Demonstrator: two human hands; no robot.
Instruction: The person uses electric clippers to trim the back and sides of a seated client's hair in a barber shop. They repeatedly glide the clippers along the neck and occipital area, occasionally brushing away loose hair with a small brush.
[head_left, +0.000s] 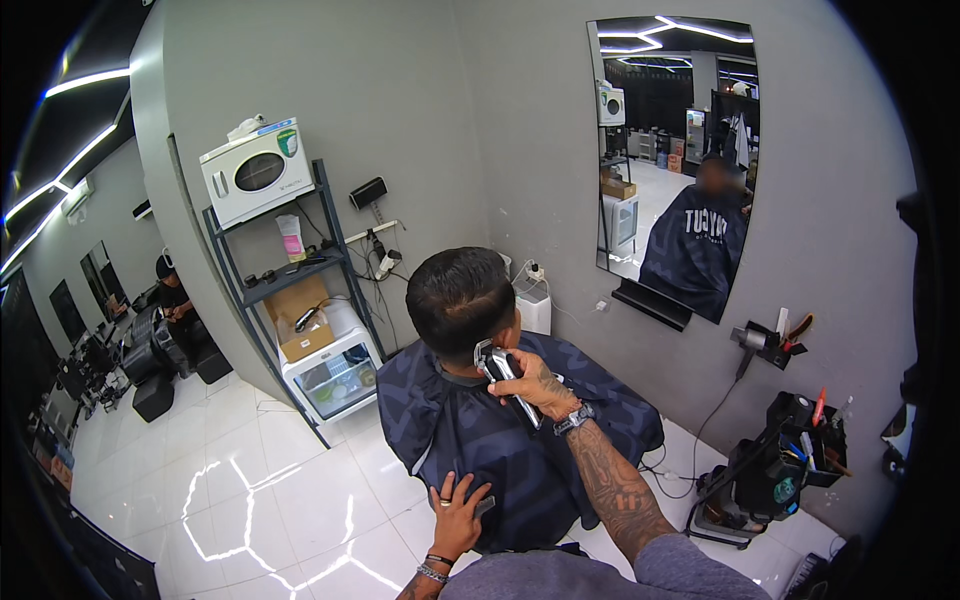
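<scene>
A person with short dark hair (459, 296) sits before me with their back to me, draped in a dark patterned barber cape (517, 457). My right hand (536, 386) grips a silver and black hair clipper (499, 364). Its blade end is at the nape, just behind and below the right ear. Lower down, my left hand (456, 517) lies against the back of the cape with its fingers spread. A small grey piece (485, 507) shows beside its fingers; whether the hand holds it is unclear.
On the left, a metal shelf (326, 225) carries a white towel warmer cabinet (259, 172). A white glass-fronted cabinet (337, 382) stands below. The wall has a mirror (675, 165) and a hair dryer (750, 337) in a holder. A tool trolley (772, 465) stands at right, near trailing cables.
</scene>
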